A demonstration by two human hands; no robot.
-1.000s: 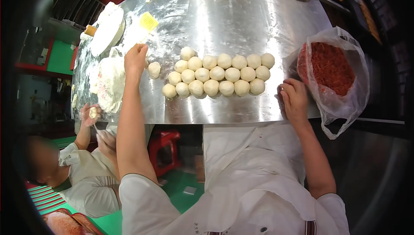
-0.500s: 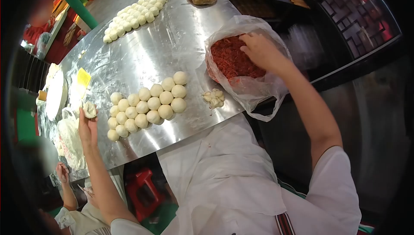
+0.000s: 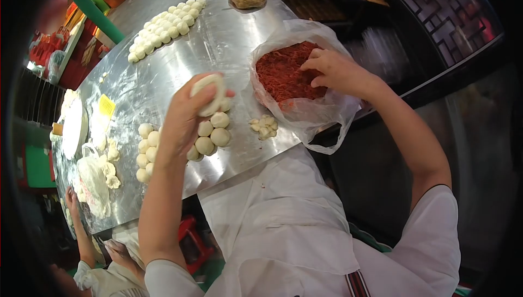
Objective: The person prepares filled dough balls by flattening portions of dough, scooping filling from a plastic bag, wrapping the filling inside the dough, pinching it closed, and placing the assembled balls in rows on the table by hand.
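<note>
the metal surface (image 3: 229, 35), which carried the bag, could have been strewn with red shreds if an overfull pinch had crossed the rim. the clear bag (image 3: 310, 113) could have been tugged or slumped, since the right forearm crossed its soft edge. the red filling (image 3: 280, 76) inside it might then have spilled. the block of dough balls (image 3: 205, 144), left of the bag, could have been dented had the left hand dropped low. the left hand (image 3: 188, 109), also left of the bag, was bent round a flat dough round (image 3: 211, 91), thumb across it; too hard a press might have torn or stretched it. the right hand (image 3: 339, 71), in the bag's mouth, had its fingers loosely curved and parted at the filling; whether it gripped any could not be told.

against half a second earlier, the block of balls was partly hidden by the left hand, which had been beyond the block's far end from the bag and was now much nearer the bag. the right hand remained in the bag, fingers more bent. the small dough clump (image 3: 264, 126) lay just beside the bag in both.
</note>
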